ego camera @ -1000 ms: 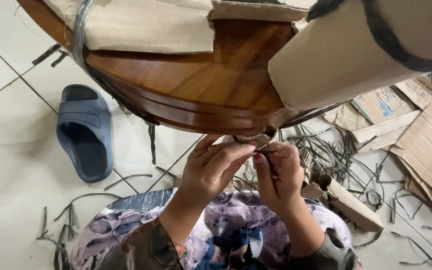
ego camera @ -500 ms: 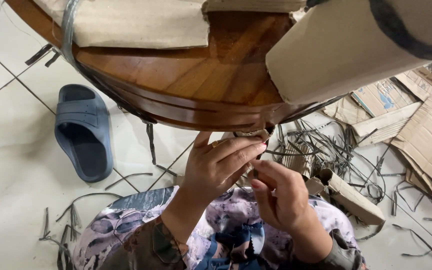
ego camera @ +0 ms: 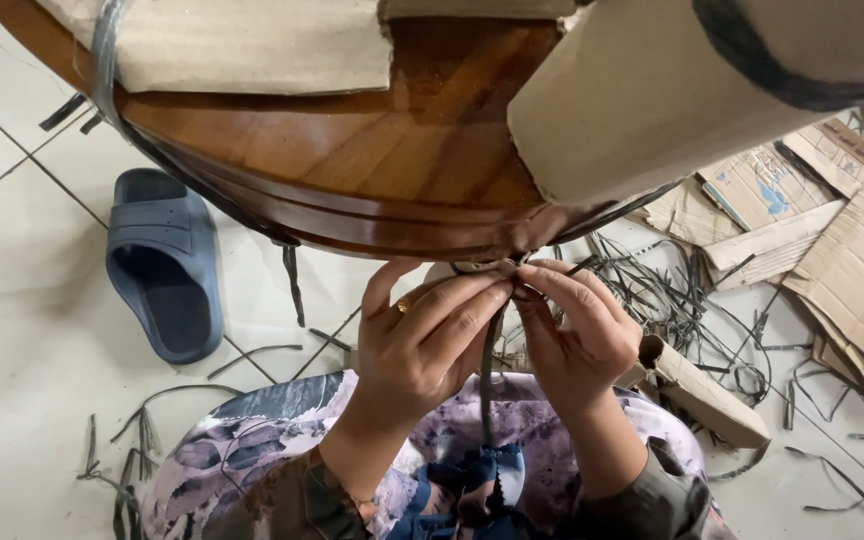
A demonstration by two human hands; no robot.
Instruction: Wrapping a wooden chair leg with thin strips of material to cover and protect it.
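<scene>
Grey strap [ego camera: 490,345] pinched at the lower rim of the wooden tabletop [ego camera: 352,150], hanging down between the wrists toward the patterned lap [ego camera: 282,440]. Left hand [ego camera: 422,345] with fingers curled nearly closed, fingertips pressed on the strap's top end just under the rim. Right hand [ego camera: 577,335] likewise closed on the same end, fingertips meeting the left's. Cardboard sheet [ego camera: 232,45] on the tabletop, cardboard wrap [ego camera: 672,90] at upper right. Blue slipper [ego camera: 162,265] on the tiled floor [ego camera: 22,330] at left. Cut straps [ego camera: 682,300] and cardboard scraps [ego camera: 832,250] scattered at right.
</scene>
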